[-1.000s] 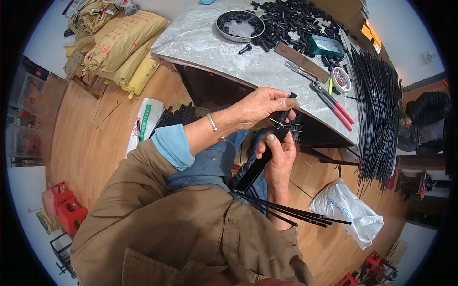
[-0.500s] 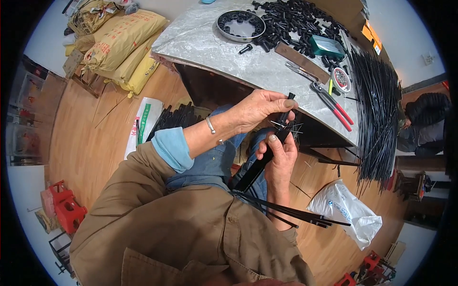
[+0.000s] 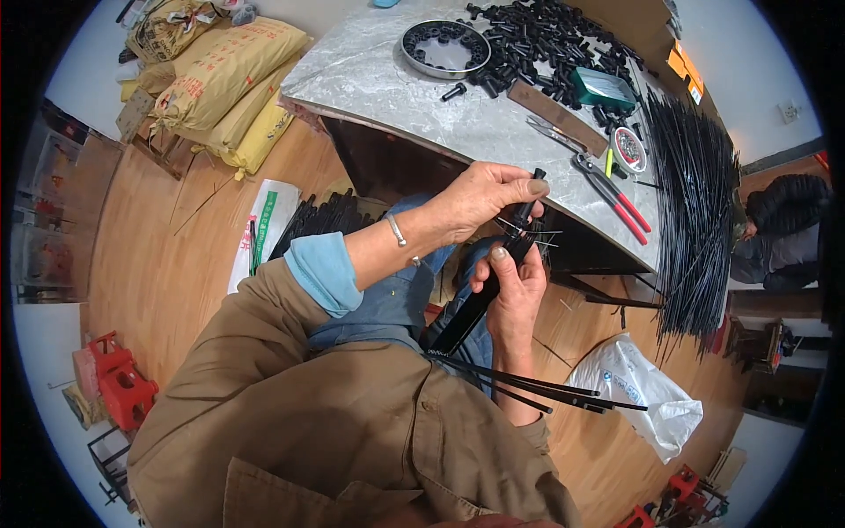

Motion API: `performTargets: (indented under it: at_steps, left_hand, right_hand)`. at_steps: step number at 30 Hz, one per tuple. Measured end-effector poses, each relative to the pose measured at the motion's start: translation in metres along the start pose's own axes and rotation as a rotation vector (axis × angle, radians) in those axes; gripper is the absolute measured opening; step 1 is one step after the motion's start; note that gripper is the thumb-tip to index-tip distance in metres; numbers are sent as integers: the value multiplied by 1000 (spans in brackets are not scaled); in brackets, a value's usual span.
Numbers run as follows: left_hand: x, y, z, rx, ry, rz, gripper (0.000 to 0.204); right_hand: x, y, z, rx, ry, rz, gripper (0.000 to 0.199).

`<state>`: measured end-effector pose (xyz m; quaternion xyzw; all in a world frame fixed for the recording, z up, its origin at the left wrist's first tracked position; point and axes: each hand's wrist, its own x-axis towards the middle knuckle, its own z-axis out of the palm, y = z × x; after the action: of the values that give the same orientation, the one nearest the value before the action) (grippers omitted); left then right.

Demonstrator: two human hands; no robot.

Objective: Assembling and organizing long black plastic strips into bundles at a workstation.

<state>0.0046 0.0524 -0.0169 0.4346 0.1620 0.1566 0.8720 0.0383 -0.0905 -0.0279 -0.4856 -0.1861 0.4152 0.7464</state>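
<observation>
Across my lap slants a long, narrow black bundle point(image 3: 465, 319) that looks like a folded umbrella frame. Several thin black rods point(image 3: 537, 389) fan out from its lower end. My right hand point(image 3: 518, 286) is wrapped round its upper part, thumb on top. My left hand point(image 3: 493, 195), in a blue cuff with a silver bracelet, pinches a black cap-like piece point(image 3: 533, 189) at the top end between thumb and fingers. Thin silvery wires point(image 3: 544, 239) stick out sideways just below that piece, between the two hands. Fingers partly hide the join.
On the grey table point(image 3: 387, 97) lie a pile of black plastic parts point(image 3: 537, 44), a round metal tray point(image 3: 445, 48), red-handled cutters point(image 3: 616, 198), scissors point(image 3: 556, 134) and many long black rods point(image 3: 695, 211). A white sack point(image 3: 638, 396) rests on the floor; yellow sacks point(image 3: 220, 79) are stacked at left.
Both hands keep their grip. My left hand and wrist have shifted slightly, and the wires below the cap-like piece lie at a somewhat different angle.
</observation>
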Motion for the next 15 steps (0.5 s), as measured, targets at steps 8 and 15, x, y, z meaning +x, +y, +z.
performTargets:
  at_steps: [8,15]
  left_hand:
    - [1,2,0,51,-8,16,34]
    - [3,-1,-1,114,23,82,32]
  right_hand:
    - [0,2,-3,-2,7,4,18]
    - [1,3,-4,10,-16,8,18]
